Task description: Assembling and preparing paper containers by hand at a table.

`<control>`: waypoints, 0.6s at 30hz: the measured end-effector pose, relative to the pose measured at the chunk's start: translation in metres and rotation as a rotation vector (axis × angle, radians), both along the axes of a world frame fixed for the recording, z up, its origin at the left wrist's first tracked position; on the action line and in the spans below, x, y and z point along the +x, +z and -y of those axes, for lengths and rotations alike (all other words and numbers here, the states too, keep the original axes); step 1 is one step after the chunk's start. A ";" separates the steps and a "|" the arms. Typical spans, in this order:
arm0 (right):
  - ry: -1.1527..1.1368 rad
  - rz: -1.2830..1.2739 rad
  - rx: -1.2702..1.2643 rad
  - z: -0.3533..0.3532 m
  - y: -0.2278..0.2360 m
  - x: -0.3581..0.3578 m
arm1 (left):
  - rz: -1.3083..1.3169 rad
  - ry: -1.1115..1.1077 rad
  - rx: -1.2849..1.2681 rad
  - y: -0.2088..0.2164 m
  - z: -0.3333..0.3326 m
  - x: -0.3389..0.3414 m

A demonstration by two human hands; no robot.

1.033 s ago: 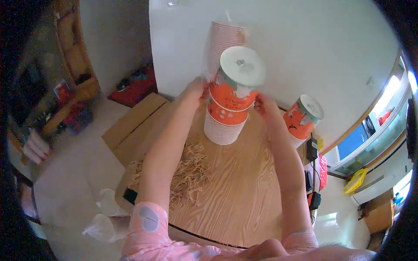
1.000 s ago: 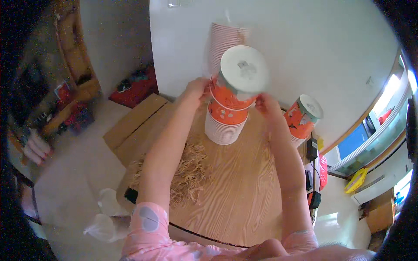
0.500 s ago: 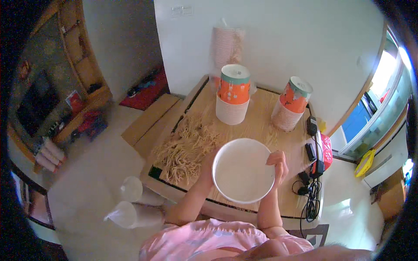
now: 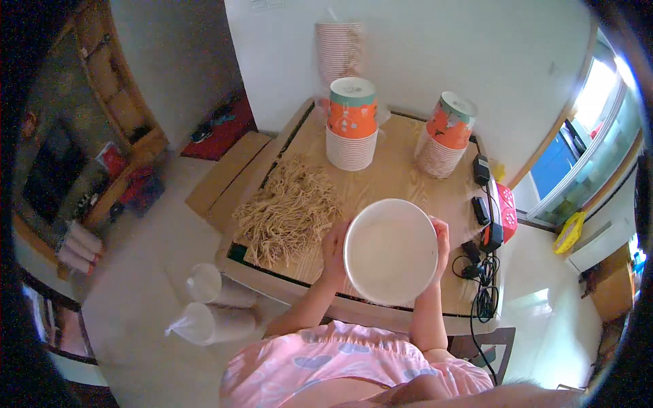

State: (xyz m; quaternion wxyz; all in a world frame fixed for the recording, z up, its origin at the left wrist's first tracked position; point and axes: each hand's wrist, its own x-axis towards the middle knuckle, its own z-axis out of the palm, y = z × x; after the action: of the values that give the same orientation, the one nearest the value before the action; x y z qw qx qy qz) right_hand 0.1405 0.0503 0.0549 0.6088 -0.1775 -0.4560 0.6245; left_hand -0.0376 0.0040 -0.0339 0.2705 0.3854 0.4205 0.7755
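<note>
Between my two hands is a round paper bucket (image 4: 391, 253), its wide mouth tilted up toward me and its plain white inside showing. My left hand (image 4: 334, 250) presses against its left wall, the fingertips partly hidden behind it. On the opposite wall my right hand (image 4: 441, 246) grips just below the rim, fingers curled around the outside. Left of the bucket lies a heap of beige twisted paper cords (image 4: 289, 211). Beyond it stands a stack of upside-down paper buckets (image 4: 352, 122), orange and green on top. A second such stack (image 4: 445, 136) is farther right.
A taller plastic-wrapped stack (image 4: 340, 51) stands against the wall. Black adapters and coiled cables (image 4: 484, 299) line the right edge of the wooden table (image 4: 388, 183), near a red box (image 4: 505, 204). Bagged white stacks (image 4: 211, 323) lie on the floor at left, near a cardboard box (image 4: 228, 177).
My right thumb, earlier hooked over the rim, has moved to the bucket's outside. The bucket has turned a little in my hands. The whole view has shifted slightly.
</note>
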 end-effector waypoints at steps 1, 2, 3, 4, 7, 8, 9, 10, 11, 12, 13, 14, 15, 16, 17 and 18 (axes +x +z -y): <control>0.009 -0.002 -0.002 -0.014 -0.012 0.000 | 0.400 -0.163 -0.002 -0.025 -0.017 -0.006; -0.080 0.185 0.005 -0.032 -0.027 0.004 | 0.400 -0.169 -0.010 -0.020 -0.026 -0.001; -0.159 0.371 0.011 -0.048 -0.042 0.006 | 0.093 0.005 -0.219 -0.011 -0.032 0.000; -0.148 0.370 0.009 -0.059 -0.054 0.006 | -0.216 0.187 -0.420 -0.005 -0.035 0.001; -0.116 0.436 -0.049 -0.083 -0.082 0.004 | -0.328 0.202 -0.400 -0.065 -0.050 -0.011; -0.112 0.371 -0.133 -0.086 -0.089 0.006 | -0.285 0.237 -0.441 -0.076 -0.046 -0.005; -0.117 0.306 -0.224 -0.089 -0.094 0.008 | -0.246 0.262 -0.484 -0.072 -0.041 0.000; -0.122 0.308 -0.211 -0.093 -0.100 0.016 | -0.181 0.200 -0.405 -0.070 -0.036 -0.001; -0.153 0.306 -0.179 -0.095 -0.106 0.024 | -0.179 0.206 -0.427 -0.068 -0.029 -0.006; -0.183 0.307 -0.152 -0.089 -0.102 0.031 | -0.277 0.229 -0.441 -0.062 -0.017 -0.012; -0.232 0.238 -0.171 -0.076 -0.089 0.032 | -0.377 0.250 -0.452 -0.060 -0.007 -0.021; -0.271 0.217 -0.173 -0.064 -0.080 0.034 | -0.359 0.309 -0.359 -0.073 0.004 -0.031; -0.322 0.199 -0.176 -0.053 -0.075 0.040 | -0.442 0.357 -0.357 -0.077 0.015 -0.043; -0.462 0.197 -0.227 -0.042 -0.074 0.039 | -0.531 0.398 -0.364 -0.066 0.024 -0.056; -0.497 0.211 -0.144 -0.032 -0.080 0.043 | -0.734 0.527 -0.390 -0.055 0.030 -0.067; -0.536 0.224 -0.054 -0.017 -0.082 0.048 | -0.822 0.590 -0.444 -0.029 0.035 -0.072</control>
State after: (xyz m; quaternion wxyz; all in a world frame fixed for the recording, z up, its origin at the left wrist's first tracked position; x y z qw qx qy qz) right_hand 0.1881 0.0670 -0.0273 0.6929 -0.3758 -0.4404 0.4298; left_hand -0.1093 -0.0313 -0.0626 -0.0698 0.4559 0.7352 0.4967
